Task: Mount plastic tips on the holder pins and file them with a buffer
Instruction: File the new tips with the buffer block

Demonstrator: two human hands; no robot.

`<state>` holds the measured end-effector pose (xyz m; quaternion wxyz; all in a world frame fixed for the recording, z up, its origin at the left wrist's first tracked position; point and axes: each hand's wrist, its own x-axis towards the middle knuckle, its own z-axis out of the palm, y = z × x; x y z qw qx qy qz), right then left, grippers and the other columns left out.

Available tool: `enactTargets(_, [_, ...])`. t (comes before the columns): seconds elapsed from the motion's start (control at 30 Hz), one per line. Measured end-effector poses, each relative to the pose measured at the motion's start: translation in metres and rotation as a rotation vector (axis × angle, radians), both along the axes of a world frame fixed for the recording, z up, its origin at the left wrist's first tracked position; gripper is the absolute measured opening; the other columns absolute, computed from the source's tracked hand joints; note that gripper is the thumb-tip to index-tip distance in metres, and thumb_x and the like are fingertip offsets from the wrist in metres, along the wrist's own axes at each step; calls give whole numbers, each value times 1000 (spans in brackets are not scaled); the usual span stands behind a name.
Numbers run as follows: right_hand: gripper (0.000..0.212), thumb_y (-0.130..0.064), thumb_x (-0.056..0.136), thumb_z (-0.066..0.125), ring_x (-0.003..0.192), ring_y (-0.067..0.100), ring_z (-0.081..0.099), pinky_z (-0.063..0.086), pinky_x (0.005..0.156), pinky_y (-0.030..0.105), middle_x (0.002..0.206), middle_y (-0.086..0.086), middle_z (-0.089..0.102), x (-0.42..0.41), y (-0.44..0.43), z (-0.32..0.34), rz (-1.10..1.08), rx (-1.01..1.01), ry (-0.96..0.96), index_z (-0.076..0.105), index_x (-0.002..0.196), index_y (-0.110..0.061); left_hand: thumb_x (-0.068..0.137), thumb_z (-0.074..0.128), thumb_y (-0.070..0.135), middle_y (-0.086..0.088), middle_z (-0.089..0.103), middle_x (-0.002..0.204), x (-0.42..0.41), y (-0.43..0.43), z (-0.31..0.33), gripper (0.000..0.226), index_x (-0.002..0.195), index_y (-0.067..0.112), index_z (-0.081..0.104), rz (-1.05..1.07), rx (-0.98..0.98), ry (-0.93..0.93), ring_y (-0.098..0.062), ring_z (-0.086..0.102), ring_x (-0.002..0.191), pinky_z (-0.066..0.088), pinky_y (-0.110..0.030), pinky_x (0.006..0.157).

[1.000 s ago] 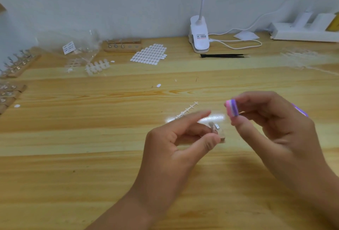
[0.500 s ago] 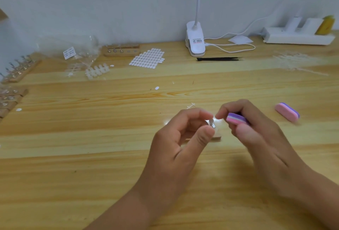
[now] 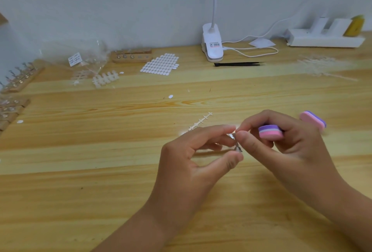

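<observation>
My left hand (image 3: pixel 198 156) pinches a small metal holder pin (image 3: pixel 236 143) between thumb and forefinger, just above the wooden table (image 3: pixel 100 191). My right hand (image 3: pixel 285 147) pinches the pin's top with thumb and forefinger; whether a clear tip sits there I cannot tell. Tucked in the same hand's curled fingers is a pink and purple buffer block (image 3: pixel 270 131). A second pink and purple buffer (image 3: pixel 313 121) lies on the table behind my right hand. An empty tip sprue (image 3: pixel 201 121) lies just beyond my left hand.
At the back stand a wooden pin holder (image 3: pixel 131 57), a sheet of white adhesive tabs (image 3: pixel 160 64), a plastic bag (image 3: pixel 80 58), a white tip strip (image 3: pixel 105 78), a clip lamp (image 3: pixel 212 44), black tweezers (image 3: pixel 237 64) and a power strip (image 3: pixel 324 37). More wooden holders (image 3: pixel 18 82) line the left edge.
My right hand shifted the buffer back into its fingers and brought thumb and forefinger onto the pin. A second buffer came into view on the table at right.
</observation>
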<state>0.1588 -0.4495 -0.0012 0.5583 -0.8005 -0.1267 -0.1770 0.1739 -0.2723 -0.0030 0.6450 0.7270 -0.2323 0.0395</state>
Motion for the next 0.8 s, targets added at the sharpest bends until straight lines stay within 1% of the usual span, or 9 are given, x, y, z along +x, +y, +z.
enactTargets(0.1, [7, -34, 86, 71, 59, 14, 47, 39, 61, 15, 64, -10, 56, -1, 2, -1, 6, -30, -28, 70, 84, -27, 74, 82, 16, 11, 74, 98, 0, 1, 3, 33, 106, 21, 76, 40, 52, -66, -14, 69, 94, 53, -22, 77])
enactTargets(0.17, [11, -36, 90, 62, 66, 15, 53, 41, 65, 15, 75, -10, 62, -1, 1, -1, 27, -49, -43, 68, 90, -28, 72, 84, 16, 13, 74, 96, 0, 2, 5, 31, 102, 21, 76, 62, 54, -87, -13, 69, 90, 52, -20, 74])
enactTargets(0.3, [27, -30, 90, 40, 80, 3, 50, 39, 75, 8, 85, -14, 52, 1, -11, -1, 87, -35, -55, 60, 108, -27, 70, 79, 25, 14, 73, 91, -1, 2, 8, 23, 92, 28, 74, 87, 39, -72, -13, 67, 81, 50, -17, 73])
enactTargets(0.37, [31, -29, 88, 36, 85, 3, 50, 38, 77, 10, 90, -19, 52, 2, -15, -2, 79, -62, -78, 59, 109, -30, 70, 76, 27, 14, 71, 89, 0, 2, 9, 21, 90, 29, 73, 80, 53, -77, -12, 66, 80, 49, -16, 73])
enactTargets(0.43, [36, -29, 87, 31, 91, 7, 51, 38, 79, 13, 99, -18, 53, 2, -15, -4, 88, -74, -68, 59, 110, -35, 70, 76, 28, 15, 71, 89, 0, 3, 10, 21, 90, 29, 73, 76, 73, -91, -10, 65, 80, 47, -13, 73])
enactTargets(0.5, [37, -26, 91, 28, 97, 6, 52, 36, 81, 8, 105, -17, 52, 3, -14, -6, 65, -156, -75, 58, 110, -32, 69, 76, 28, 15, 71, 88, 0, 3, 9, 21, 90, 29, 73, 75, 87, -105, -9, 65, 79, 47, -13, 73])
enactTargets(0.6, [28, -25, 100, 34, 104, 12, 53, 37, 88, 10, 110, -12, 52, 4, -12, -6, 31, -236, -115, 58, 116, -25, 69, 76, 27, 15, 70, 86, 1, 2, 9, 18, 86, 30, 73, 79, 86, -123, -8, 65, 78, 46, -12, 73])
enactTargets(0.7, [28, -24, 100, 49, 106, 18, 59, 44, 92, 17, 117, -10, 56, 4, -8, -6, 62, -183, -169, 57, 127, -26, 68, 76, 28, 15, 70, 85, 2, 3, 9, 17, 85, 30, 74, 86, 67, -105, -10, 64, 78, 47, -15, 73])
enactTargets(0.8, [30, -19, 95, 60, 107, 7, 64, 42, 87, 7, 114, -15, 66, 2, -4, -5, 45, -204, -252, 59, 125, -23, 70, 76, 25, 12, 71, 85, 3, 3, 10, 22, 92, 32, 75, 74, 49, -105, -13, 64, 78, 49, -20, 73])
